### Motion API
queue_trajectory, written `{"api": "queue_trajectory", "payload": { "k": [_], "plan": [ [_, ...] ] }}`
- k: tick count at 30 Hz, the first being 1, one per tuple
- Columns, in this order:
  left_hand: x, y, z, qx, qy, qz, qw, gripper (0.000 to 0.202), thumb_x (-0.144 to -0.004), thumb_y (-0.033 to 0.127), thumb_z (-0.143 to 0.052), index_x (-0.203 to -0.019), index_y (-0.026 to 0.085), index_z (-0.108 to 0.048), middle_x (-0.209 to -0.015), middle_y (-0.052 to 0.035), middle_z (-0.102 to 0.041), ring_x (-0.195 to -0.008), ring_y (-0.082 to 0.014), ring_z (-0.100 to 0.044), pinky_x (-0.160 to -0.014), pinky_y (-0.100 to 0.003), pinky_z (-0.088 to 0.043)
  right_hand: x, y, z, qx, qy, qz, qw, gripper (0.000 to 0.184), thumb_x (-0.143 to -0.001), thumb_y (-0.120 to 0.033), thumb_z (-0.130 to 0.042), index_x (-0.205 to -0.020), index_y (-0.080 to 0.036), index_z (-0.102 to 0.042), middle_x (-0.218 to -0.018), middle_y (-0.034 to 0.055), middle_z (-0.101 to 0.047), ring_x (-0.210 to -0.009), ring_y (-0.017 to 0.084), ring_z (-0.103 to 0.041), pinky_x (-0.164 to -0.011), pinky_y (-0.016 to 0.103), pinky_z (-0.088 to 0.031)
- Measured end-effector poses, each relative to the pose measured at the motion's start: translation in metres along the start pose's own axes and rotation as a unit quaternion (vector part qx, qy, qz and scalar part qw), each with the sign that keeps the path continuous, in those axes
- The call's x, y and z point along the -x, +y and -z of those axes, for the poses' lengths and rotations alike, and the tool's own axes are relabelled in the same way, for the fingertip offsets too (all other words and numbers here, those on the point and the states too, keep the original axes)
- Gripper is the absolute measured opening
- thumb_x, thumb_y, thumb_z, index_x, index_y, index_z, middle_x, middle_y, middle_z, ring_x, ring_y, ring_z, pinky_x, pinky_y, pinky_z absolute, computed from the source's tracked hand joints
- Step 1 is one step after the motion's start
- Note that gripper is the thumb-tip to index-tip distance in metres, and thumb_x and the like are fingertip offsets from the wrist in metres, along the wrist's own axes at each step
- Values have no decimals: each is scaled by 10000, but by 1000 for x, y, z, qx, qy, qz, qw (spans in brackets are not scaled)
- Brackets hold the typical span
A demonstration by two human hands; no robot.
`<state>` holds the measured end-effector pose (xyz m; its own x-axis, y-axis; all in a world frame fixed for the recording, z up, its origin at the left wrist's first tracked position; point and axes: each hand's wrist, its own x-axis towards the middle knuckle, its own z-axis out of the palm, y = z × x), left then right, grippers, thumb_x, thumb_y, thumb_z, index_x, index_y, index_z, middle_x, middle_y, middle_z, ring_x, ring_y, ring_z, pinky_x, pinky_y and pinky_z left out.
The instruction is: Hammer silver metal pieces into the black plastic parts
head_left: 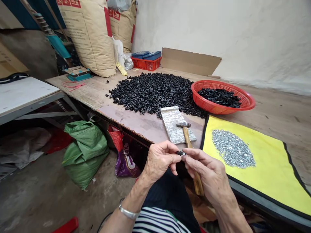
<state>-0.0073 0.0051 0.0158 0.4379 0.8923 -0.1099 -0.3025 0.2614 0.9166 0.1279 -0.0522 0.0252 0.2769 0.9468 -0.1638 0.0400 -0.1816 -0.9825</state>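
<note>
Between the thumb and forefinger of my left hand (pixel 159 160) is a small black plastic part (pixel 179 153). A small silver washer (pixel 184 154) shows at its right end. The fingertips of my right hand (pixel 206 166) close together on that washer, against the part. Just beyond my hands a hammer (pixel 186 134) lies with its head on a worn metal plate (pixel 173 121); its wooden handle runs toward me, partly behind my right hand. To the right, many loose silver washers (pixel 233 149) are spread on a yellow cloth (pixel 269 161) with black edging.
A large heap of black plastic parts (pixel 155 90) covers the middle of the table. Right of it stands a red basket (pixel 250 101) holding more of them. Large paper sacks (pixel 89 38) and a red crate (pixel 148 64) stand at the back. A green sack (pixel 85 149) sits on the floor.
</note>
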Motion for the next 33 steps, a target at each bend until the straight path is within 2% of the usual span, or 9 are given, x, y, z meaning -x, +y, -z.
{"api": "queue_trajectory", "payload": {
  "k": [2, 5, 8, 13, 17, 21, 25, 28, 33],
  "plan": [
    [-1, -2, -2, 0, -8, 5, 1000, 130, -600, 167, -697, -657, 123, -589, -481, 16, -577, -314, -107, -499, -302, -219, -446, 2, 2, -3, -103, -23, -25, 994, 262, -690, -324, -673, -876, -144, -632, -567, -20, -534, -445, 68, -416, -427, 208, -320],
    [-2, -3, -3, -1, -5, 11, 1000, 111, -605, 149, -676, -659, 124, -581, -472, 15, -578, -304, -113, -495, -289, -218, -434, 2, 4, -5, -184, -16, -67, 980, 242, -643, -265, -713, -826, -128, -635, -604, -1, -564, -451, 63, -438, -402, 191, -312],
    [-2, -1, -4, -19, 9, 12, 1000, 98, -601, 142, -662, -658, 122, -585, -475, 14, -578, -306, -108, -491, -292, -216, -436, 1, 3, -4, -218, -18, -108, 970, 247, -615, -244, -726, -807, -113, -640, -623, 23, -591, -448, 61, -448, -383, 177, -310],
    [3, 4, -8, -66, 36, -2, 997, 71, -611, 161, -645, -659, 119, -613, -520, 8, -590, -333, -79, -478, -322, -197, -433, -1, -2, -6, -239, -17, -122, 963, 252, -563, -223, -753, -754, -105, -638, -648, 37, -611, -463, 65, -464, -357, 160, -325],
    [5, 7, -8, -80, 55, -17, 995, 65, -620, 171, -631, -664, 126, -617, -521, 10, -584, -350, -73, -477, -333, -188, -429, -1, -1, -10, -237, -20, -123, 964, 261, -576, -235, -748, -766, -106, -626, -655, 34, -608, -470, 68, -473, -351, 156, -336],
    [5, 9, -6, -49, 73, -1, 996, 107, -589, 196, -654, -652, 133, -594, -509, 19, -575, -329, -78, -464, -310, -205, -432, -1, 0, -12, -208, -13, -112, 972, 299, -589, -264, -750, -809, -118, -611, -666, 31, -612, -467, 74, -479, -346, 160, -336],
    [5, 9, -3, -45, 71, 0, 996, 102, -589, 196, -653, -638, 129, -592, -501, 16, -574, -318, -80, -459, -300, -207, -429, -2, -3, -15, -197, -25, -91, 976, 294, -648, -334, -721, -829, -129, -611, -662, 16, -602, -448, 60, -464, -348, 159, -329],
    [5, 8, 0, -59, 53, 15, 997, 92, -589, 182, -642, -641, 119, -599, -517, -4, -598, -316, -84, -465, -292, -200, -415, -3, -2, -16, -178, -38, -80, 980, 284, -664, -365, -704, -788, -130, -603, -616, -4, -580, -410, 43, -430, -338, 154, -304],
    [2, -1, 2, -78, 47, 35, 995, 80, -586, 164, -622, -648, 119, -598, -510, 0, -593, -312, -84, -459, -293, -198, -409, -9, 4, -10, -94, -82, -102, 987, 208, -691, -318, -636, -656, -134, -546, -493, -38, -516, -333, 28, -347, -308, 150, -218]
  ]
}}
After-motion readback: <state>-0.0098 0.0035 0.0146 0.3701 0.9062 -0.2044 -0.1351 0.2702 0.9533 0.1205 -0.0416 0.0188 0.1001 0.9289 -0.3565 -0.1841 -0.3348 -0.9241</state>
